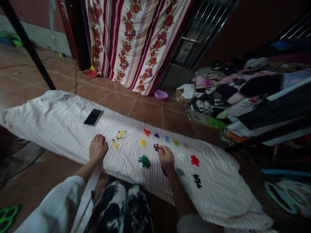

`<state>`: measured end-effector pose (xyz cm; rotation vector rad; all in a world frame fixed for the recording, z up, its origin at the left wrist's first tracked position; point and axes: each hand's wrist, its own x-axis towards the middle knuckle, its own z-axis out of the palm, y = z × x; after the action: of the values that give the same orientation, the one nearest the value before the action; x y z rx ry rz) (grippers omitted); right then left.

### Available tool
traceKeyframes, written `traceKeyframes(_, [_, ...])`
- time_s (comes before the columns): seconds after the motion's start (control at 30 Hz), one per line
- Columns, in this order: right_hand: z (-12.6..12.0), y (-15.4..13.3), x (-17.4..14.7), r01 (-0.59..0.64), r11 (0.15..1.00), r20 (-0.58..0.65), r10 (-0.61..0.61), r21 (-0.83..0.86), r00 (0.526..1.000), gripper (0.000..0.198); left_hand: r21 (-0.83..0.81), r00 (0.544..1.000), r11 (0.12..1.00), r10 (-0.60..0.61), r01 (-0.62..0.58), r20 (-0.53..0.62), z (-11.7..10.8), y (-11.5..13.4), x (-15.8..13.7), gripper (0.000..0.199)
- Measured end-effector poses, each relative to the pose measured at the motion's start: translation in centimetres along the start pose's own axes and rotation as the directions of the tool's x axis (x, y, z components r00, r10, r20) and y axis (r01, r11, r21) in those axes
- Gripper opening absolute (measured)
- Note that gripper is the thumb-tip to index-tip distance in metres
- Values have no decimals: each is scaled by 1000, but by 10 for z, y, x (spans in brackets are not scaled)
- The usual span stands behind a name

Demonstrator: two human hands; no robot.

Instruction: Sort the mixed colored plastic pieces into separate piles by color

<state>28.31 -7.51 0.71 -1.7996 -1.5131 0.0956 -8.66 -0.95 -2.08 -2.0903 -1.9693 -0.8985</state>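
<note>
My left hand [98, 147] rests palm down on a striped cloth [131, 168], its fingers curled under so that anything inside is hidden. Just to its right lies a loose scatter of small yellow, white and green pieces [118, 139]. My right hand [166, 158] pinches at a little cluster of small brown pieces [155, 147], thumb and forefinger closed at its right edge. Around that hand are small piles: dark green pieces [144, 161], yellow pieces [143, 142], orange pieces [146, 132], dark blue pieces [156, 135], white pieces [181, 156] and red pieces [194, 160].
Light blue [166, 138], lime green [176, 142], tan [185, 146], grey [180, 172] and black pieces [197, 181] lie farther right. A phone [93, 117] is at the left. Beyond the cloth are a purple basin [161, 94], a broom [92, 72] and heaped clothes [228, 87].
</note>
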Motion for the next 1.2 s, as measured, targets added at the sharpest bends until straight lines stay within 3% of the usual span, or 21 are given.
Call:
traceKeyframes(0.1, [26,-31,0,115,991,112,-122,71,986,27,-6,1000,1000,3,-3,1,1,0,0,30])
traceKeyframes(0.27, [70,-81,2,203,966,314,-245,160,917,26,-9,1000,1000,1,-1,-1,0,0,-1,28])
traceKeyframes(0.4, [101,-111,8,216,968,424,-250,128,870,33,5,1000,1000,10,-10,0,-1,1,0,28])
traceKeyframes(0.53, [122,-129,16,196,979,466,-201,62,861,39,27,1000,1000,12,-12,6,-2,2,0,27])
traceKeyframes(0.9, [135,-152,25,120,978,495,-19,-173,869,25,9,1000,1000,-13,13,-7,1,2,-1,27])
traceKeyframes(1.2, [132,-140,22,85,996,404,-69,-22,912,18,-10,1000,1000,-13,13,5,-1,3,-1,27])
